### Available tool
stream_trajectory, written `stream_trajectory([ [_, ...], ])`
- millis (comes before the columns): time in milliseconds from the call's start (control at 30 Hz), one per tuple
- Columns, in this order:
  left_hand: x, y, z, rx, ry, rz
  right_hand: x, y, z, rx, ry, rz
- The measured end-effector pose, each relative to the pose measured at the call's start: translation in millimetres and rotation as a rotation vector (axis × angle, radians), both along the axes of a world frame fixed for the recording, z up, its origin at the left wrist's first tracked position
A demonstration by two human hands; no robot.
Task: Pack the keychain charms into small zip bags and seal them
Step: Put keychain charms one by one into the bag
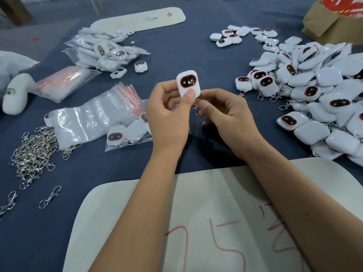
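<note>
Right now the left hand [169,116] holds a white keychain charm [188,83] up above the dark blue table [98,193]. The thumb [189,98] presses on the bottom front of the charm, and the other fingers curl behind it. The charm has a black face with a red ring around it, and the face looks toward the camera. A small metal clasp [195,108] hangs from the charm, between the two hands.

The right hand [227,114] is just beside the left one. Its fingers are curled in near the clasp. I cannot tell if they pinch the clasp or only touch it.

On the right side of the table lies a big pile of loose charms [314,89], white and heaped on each other. A few more charms [245,36] sit farther back. On the left is a stack of empty small zip bags [92,114] with red strips at the top. Another pack of zip bags [64,83] lies behind it. Farther back on the left is a heap of packed bags [104,52] with charms inside. One packed bag [125,136] lies just beside the left hand. A tangle of silver clasps [33,152] lies at the left edge, partly under the empty bags, and single clasps lie near it.

Both arms reach over a white sheet [137,222] with red scribbles on it. A brown cardboard box [332,22] sits in the far right corner.
</note>
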State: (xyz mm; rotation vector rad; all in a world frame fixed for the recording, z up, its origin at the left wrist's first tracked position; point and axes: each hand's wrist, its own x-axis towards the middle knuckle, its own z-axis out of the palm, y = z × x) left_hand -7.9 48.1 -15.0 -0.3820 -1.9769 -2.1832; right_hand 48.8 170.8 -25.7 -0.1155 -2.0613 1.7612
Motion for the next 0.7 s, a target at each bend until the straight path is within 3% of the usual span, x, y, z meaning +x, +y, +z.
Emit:
stream_trajectory([
  [133, 4, 1, 0, -0.103, 0.068, 0.002, -2, -1, -1, 0.039, 0.038, 0.037],
  [300, 7, 1, 1, -0.281, 0.157, 0.063, -2, 3, -1, -0.14, 0.052, -0.102],
  [467, 2, -6, -6, -0.848, 0.157, 0.284, -4, 7, -2, -0.262, 0.019, -0.277],
  [700, -1, -11, 2, -0.888, 0.1, 0.305, -3, 3, 0, -0.155, 0.006, -0.285],
])
